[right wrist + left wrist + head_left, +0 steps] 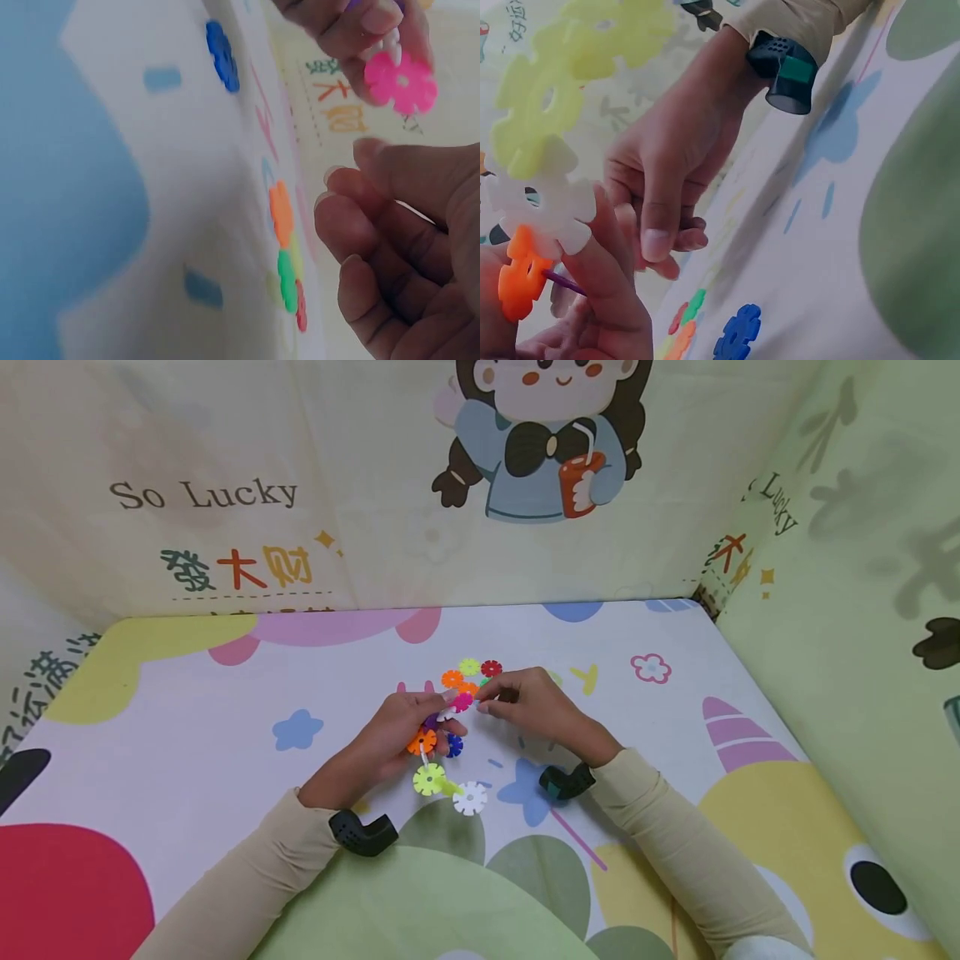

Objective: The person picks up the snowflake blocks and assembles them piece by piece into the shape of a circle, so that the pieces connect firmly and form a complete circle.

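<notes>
My left hand (390,727) pinches a chain of slotted, flower-shaped plastic discs. A pink disc (401,82) forms its far end, joined to a white one, with purple between the fingers. Toward me hang an orange disc (422,742), yellow-green discs (429,779) and a white disc (470,798). Just right of the pink end is my right hand (536,702), its fingers loosely bent and apart from the thumb. The right wrist view shows nothing between them, and a gap to the pink disc.
Loose discs lie on the patterned tabletop beyond the hands: orange (281,214), green (287,280), red (491,668) and yellow-green (470,667). A blue disc (738,332) lies nearer, by the left fingers. Printed cloth walls (375,543) stand at the back and right.
</notes>
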`<state>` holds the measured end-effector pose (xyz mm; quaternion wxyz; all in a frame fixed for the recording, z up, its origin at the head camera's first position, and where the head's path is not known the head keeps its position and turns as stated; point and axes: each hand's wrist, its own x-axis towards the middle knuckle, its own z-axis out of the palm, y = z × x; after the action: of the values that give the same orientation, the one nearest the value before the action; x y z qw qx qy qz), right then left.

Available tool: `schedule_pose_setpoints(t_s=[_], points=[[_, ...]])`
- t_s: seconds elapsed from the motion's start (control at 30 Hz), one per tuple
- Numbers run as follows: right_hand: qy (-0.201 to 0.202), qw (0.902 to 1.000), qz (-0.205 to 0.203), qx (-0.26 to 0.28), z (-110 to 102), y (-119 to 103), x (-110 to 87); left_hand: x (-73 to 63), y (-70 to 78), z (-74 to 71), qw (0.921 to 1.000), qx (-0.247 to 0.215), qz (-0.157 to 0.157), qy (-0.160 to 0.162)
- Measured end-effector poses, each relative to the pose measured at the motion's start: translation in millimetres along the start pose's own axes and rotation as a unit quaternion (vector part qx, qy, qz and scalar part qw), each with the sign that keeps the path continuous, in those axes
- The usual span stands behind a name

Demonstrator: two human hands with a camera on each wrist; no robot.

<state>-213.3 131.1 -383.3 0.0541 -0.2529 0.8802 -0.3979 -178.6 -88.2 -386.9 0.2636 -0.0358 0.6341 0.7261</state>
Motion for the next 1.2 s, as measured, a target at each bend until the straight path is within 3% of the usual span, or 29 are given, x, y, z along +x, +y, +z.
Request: schedule_pose_setpoints(t_s=[0.27, 0.73, 0.93, 1.03, 1.2], points=[[0.016, 0.9997, 0.003, -0.019, -7, 14, 4.2, -2.4, 1.9, 1.1, 0.9993, -0.014, 0.034, -0.010], [0.033, 0.9958, 0.065, -0.055, -8, 28, 13.6, -7.5, -1.0, 7.8, 0.9964, -0.083, 0.017, -0.001], [0.021, 0.9922, 0.103, -0.068, 0, 28, 17.7, -5.4, -4.2, 7.5, 0.9989, -0.035, 0.026, 0.017], [0.019, 0.9914, 0.102, -0.080, 1, 26, 20.4, -3.9, -4.1, 7.3, 0.9989, -0.002, 0.035, 0.032], [0.002, 0.9890, 0.095, -0.113, 1, 24, 25.6, -3.4, -1.6, 5.9, 0.9984, 0.007, 0.039, 0.040]])
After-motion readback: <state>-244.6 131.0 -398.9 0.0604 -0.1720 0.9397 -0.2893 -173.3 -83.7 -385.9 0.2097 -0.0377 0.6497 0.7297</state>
